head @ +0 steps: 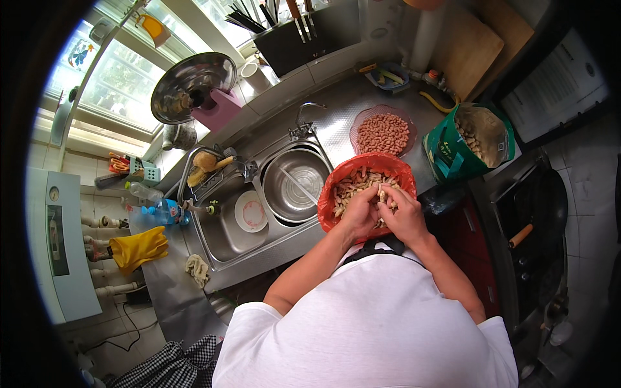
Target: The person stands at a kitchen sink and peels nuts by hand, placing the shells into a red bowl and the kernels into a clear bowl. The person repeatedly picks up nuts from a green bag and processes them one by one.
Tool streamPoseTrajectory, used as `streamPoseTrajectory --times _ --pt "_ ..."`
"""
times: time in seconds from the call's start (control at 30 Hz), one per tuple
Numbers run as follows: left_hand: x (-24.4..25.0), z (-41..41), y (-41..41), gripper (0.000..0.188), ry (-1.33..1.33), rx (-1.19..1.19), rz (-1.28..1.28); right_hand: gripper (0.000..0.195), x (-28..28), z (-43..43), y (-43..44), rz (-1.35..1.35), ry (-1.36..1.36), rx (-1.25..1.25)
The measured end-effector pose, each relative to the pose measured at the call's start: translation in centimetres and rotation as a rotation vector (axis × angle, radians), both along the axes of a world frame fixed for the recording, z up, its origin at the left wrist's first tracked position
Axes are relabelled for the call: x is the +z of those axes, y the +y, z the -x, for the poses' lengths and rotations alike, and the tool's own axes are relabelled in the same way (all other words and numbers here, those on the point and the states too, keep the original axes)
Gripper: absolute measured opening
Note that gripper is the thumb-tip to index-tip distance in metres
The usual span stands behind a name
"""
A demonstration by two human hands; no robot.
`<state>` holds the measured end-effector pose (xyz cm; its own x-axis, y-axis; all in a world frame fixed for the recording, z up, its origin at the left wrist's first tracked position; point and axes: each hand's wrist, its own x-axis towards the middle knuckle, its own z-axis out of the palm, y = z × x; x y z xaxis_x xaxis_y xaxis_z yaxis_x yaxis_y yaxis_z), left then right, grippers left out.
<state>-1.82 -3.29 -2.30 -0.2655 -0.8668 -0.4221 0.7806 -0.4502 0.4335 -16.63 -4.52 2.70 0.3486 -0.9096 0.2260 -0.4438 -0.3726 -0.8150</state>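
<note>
Both of my hands meet over a bin lined with a red plastic bag, which contains peanut shells. Between the fingertips of my left hand and my right hand is an unshelled peanut; both hands grip it. My left palm is partly turned up, and whether it holds loose kernels is hidden. Just beyond the bin, a clear pinkish glass plate bears a heap of shelled peanut kernels. To the right stands a green bag with unshelled peanuts inside, its top gaping.
A double steel sink lies left, with a steel basin and a white plate in it. A faucet rises behind. Knives stand in a black holder at the back. A wok sits on the stove at right.
</note>
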Motion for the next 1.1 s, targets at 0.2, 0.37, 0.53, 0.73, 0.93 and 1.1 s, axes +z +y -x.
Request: streamPoseTrajectory --times 0.2,0.37,0.53,0.73,0.93,1.1 --pt "1.0 -0.5 0.0 0.035 -0.03 -0.05 -0.046 0.04 0.5 0.1 0.1 -0.001 0.018 0.042" --pt "1.1 -0.6 0.2 0.036 -0.067 -0.06 -0.074 0.041 0.3 -0.1 0.1 0.101 0.051 0.058" --pt "2.1 -0.2 0.1 0.034 -0.093 -0.059 -0.112 0.041 0.3 0.0 0.4 0.116 0.039 0.059" --pt "2.4 -0.1 0.1 0.033 -0.133 -0.062 -0.137 0.04 0.2 0.1 0.5 0.09 0.028 0.062" --pt "2.2 -0.2 0.1 0.029 -0.128 -0.073 -0.183 0.035 0.6 0.5 0.1 -0.061 0.005 -0.005" --pt "0.2 -1.3 -0.1 0.025 -0.154 -0.06 -0.095 0.033 0.7 0.8 -0.3 0.028 -0.049 -0.037"
